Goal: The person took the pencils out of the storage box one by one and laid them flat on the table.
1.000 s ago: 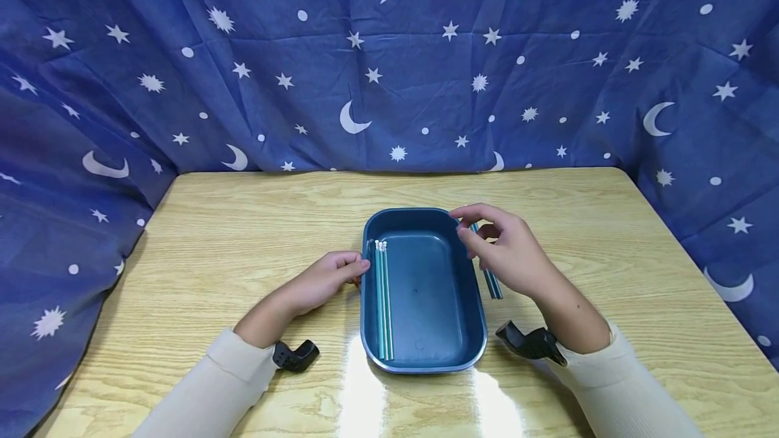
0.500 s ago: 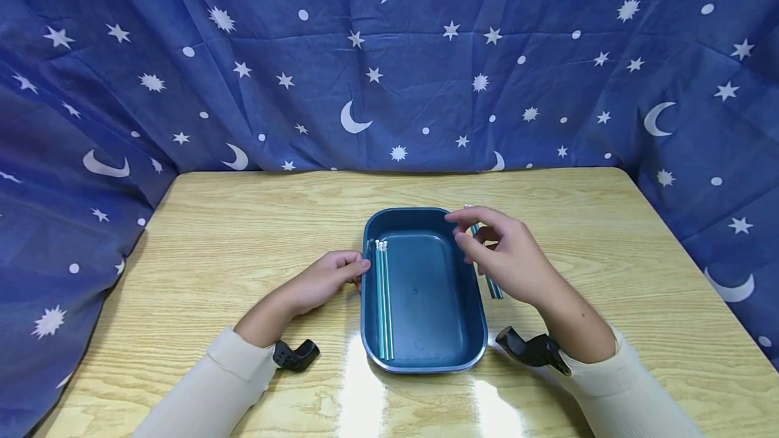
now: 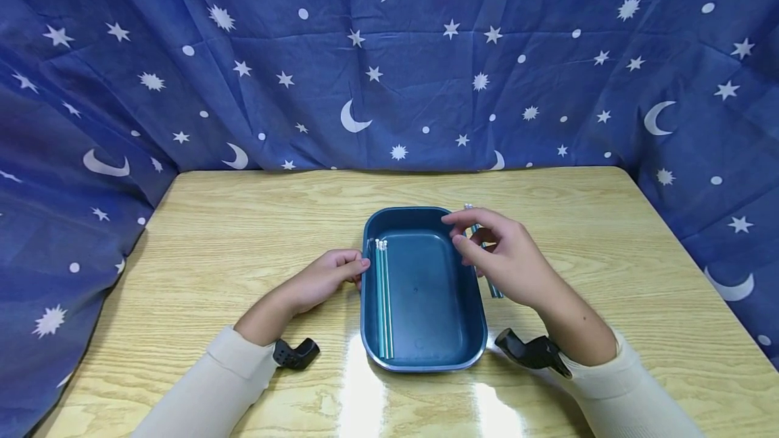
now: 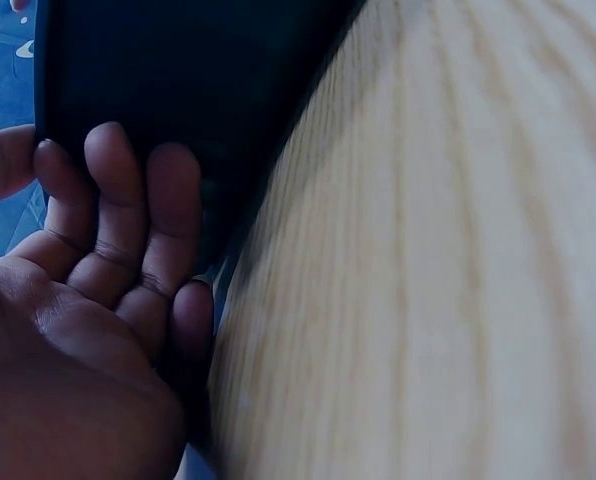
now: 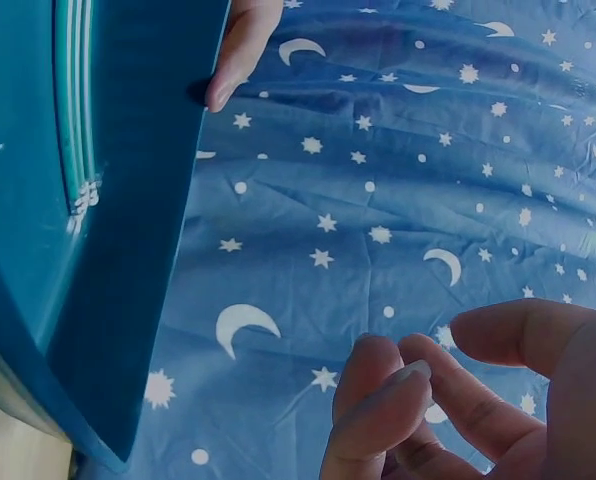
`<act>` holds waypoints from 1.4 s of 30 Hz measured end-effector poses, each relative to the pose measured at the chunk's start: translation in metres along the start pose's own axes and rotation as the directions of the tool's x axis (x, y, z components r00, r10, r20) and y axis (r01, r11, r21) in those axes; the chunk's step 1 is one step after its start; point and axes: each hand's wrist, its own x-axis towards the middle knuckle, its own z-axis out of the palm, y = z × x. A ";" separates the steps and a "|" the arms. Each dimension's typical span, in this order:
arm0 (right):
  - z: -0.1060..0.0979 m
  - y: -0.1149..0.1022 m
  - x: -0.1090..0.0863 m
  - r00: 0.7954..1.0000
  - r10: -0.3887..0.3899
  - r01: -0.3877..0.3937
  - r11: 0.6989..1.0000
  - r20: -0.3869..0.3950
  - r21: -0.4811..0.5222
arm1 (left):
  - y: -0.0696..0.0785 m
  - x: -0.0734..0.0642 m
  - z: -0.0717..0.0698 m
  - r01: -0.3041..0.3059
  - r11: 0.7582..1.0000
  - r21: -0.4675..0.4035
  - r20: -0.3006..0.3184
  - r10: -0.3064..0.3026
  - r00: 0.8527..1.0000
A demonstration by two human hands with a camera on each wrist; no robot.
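Head view: a starry blue curtain (image 3: 426, 90) behind a wooden table (image 3: 255, 218). The left hand (image 3: 328, 279) grips the blue tray (image 3: 432, 309) at nine o'clock, beside green sticks (image 3: 385, 303) inside; the right hand (image 3: 511, 255), loosely bent, at two o'clock, partly hides more sticks (image 3: 496, 289). Left wrist: left hand curled against the tray's wall, at eleven o'clock. Right wrist: tray at nine, relaxed right hand apart at four.

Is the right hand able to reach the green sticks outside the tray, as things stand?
Probably yes: the right hand looks empty and partly covers those sticks in the head view; nothing visible blocks it.
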 end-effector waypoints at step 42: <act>0.031 -0.038 0.037 0.998 -0.026 0.022 0.997 0.058 0.078 | 0.009 -0.003 -0.003 0.039 0.998 0.048 -0.051 -0.037 0.998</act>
